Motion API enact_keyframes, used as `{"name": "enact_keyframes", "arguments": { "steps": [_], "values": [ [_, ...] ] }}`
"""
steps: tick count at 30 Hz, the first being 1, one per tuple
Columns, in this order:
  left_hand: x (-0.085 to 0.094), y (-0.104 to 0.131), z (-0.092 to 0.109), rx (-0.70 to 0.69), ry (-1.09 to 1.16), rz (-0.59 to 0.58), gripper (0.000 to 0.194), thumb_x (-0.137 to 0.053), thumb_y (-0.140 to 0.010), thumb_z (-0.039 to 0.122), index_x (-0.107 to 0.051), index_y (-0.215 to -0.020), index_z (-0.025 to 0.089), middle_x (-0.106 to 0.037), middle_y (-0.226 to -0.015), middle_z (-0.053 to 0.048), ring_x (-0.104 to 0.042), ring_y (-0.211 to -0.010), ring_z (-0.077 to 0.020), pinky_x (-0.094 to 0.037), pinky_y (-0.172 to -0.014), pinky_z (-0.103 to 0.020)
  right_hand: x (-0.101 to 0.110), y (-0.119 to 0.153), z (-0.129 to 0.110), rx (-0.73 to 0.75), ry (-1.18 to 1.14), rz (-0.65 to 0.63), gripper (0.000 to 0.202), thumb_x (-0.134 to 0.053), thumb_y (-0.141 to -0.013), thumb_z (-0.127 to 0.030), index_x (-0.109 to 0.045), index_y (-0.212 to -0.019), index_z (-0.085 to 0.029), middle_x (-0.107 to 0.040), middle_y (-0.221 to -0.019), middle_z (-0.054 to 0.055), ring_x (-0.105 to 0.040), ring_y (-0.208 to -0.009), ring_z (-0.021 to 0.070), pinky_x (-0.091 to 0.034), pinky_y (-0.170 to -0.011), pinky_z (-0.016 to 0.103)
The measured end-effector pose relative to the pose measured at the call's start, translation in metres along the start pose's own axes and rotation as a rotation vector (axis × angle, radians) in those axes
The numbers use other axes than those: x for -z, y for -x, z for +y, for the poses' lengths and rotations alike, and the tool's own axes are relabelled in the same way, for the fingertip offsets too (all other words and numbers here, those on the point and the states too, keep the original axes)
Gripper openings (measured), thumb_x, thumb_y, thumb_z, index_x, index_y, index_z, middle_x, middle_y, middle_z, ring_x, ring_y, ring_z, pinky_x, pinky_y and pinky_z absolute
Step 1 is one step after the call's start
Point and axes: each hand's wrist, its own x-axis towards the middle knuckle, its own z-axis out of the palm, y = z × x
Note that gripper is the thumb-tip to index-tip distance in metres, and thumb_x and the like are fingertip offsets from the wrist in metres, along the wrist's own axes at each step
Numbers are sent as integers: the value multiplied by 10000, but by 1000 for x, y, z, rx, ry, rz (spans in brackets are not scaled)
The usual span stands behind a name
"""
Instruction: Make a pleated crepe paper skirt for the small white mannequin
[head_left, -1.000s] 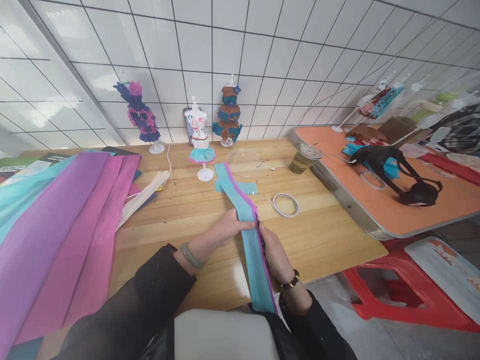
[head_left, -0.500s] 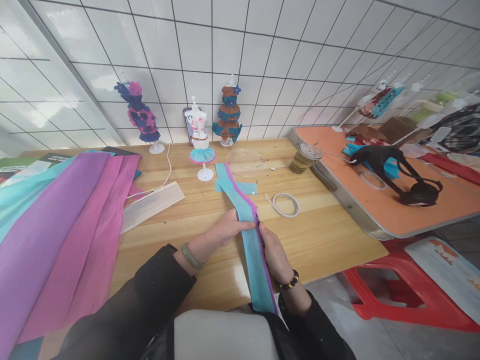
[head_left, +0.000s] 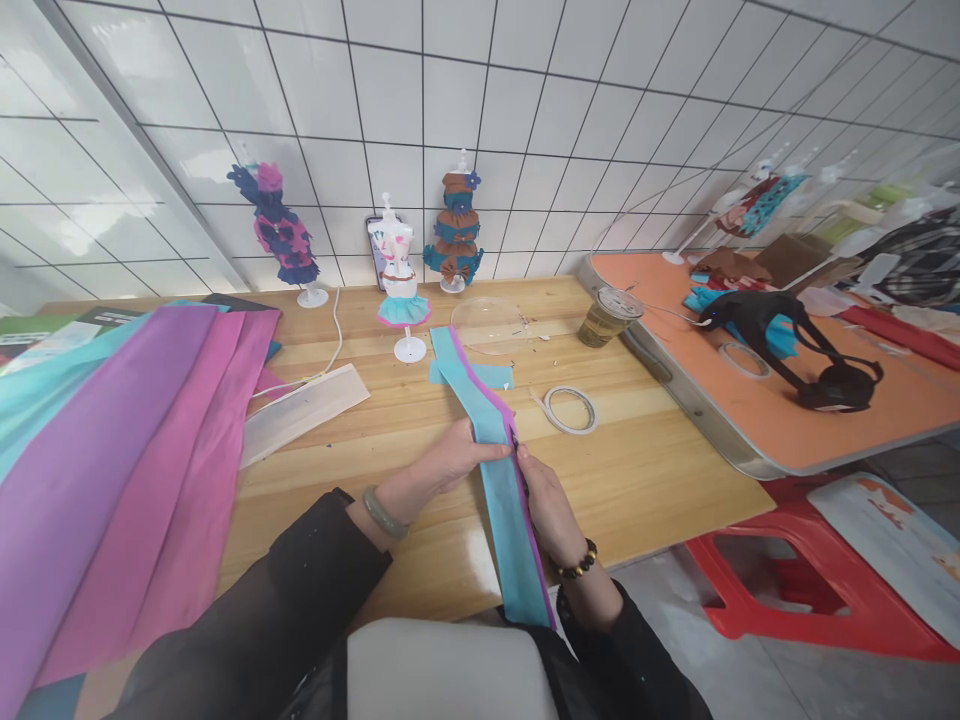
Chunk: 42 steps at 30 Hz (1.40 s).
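Pale sheet (head_left: 311,411) flattened, turquoise strip (head_left: 516,545) in left hand (head_left: 452,457), right hand (head_left: 551,505) alongside

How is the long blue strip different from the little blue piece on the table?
The long strip is much longer than the little piece. The long strip has a purple edge; the little piece shows none. The left hand holds the long strip, while the little piece lies on the table. Both are light blue.
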Motion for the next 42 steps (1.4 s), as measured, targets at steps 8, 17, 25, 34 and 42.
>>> {"name": "enact_keyframes", "arguments": {
  "steps": [8,17,25,34,42],
  "values": [
    [0,0,-2,0,7,-2,295,-815,-588,220,-663,-828,138,-675,-810,-22,-604,-736,-147,-468,-746,-294,0,1,-1,-22,1,-2,491,-387,-898,-552,-681,-959,-164,-705,-1002,87,-608,-934,230,-430,-884,348],
    [-1,1,1,0,6,-1,308,-820,-580,227,-659,-825,131,-671,-801,-25,-600,-728,-145,-462,-742,-294,0,-2,2,-8,5,14,430,-434,-875,-549,-653,-875,-179,-694,-945,74,-586,-900,212,-433,-847,320],
    [-2,3,10,42,52,-52,298,-799,-620,232,-664,-865,129,-687,-862,-56,-623,-786,-169,-472,-793,-323,1,-2,2,0,55,41,458,-445,-840,-602,-590,-732,-182,-631,-739,35,-525,-719,190,-421,-705,302],
    [4,-3,15,-18,114,110,276,-777,-618,195,-654,-849,107,-697,-823,-72,-635,-723,-177,-486,-751,-342,-4,0,11,67,154,55,412,-430,-860,-555,-444,-636,-211,-468,-616,-19,-406,-609,150,-344,-592,267],
    [5,-2,20,-16,98,126,362,-796,-577,155,-641,-901,109,-705,-872,-82,-648,-761,-181,-496,-778,-349,-2,1,5,42,99,4,439,-410,-867,-566,-563,-700,-190,-589,-729,25,-466,-674,166,-383,-657,287]
  ]
}}
